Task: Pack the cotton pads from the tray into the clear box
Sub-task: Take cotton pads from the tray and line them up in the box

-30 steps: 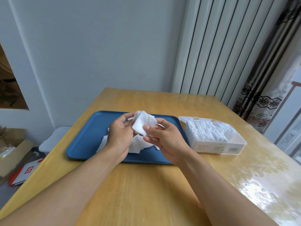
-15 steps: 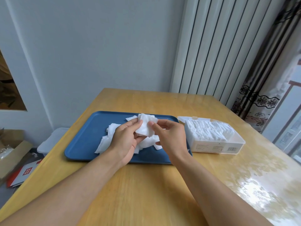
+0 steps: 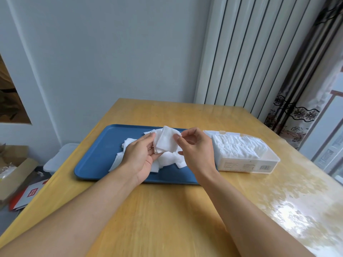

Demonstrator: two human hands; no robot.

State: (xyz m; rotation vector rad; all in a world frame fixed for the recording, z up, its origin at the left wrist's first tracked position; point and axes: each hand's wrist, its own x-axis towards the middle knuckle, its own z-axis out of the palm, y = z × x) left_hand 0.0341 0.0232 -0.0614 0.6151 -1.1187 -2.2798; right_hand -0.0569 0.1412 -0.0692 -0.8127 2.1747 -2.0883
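Many cotton pads (image 3: 239, 148) in clear box (image 3: 248, 165), fewer on tray (image 3: 96, 154)

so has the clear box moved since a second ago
No. The clear box sits beside the blue tray's right end, as before; small shifts look like camera motion.

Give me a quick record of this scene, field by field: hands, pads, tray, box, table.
left hand: holds a small stack of cotton pads above the tray
right hand: fingers at the stack's right edge
loose pads: heaped on the tray under the hands
tray: blue, on the table
clear box: right of the tray, open, largely filled with pads
table: wooden
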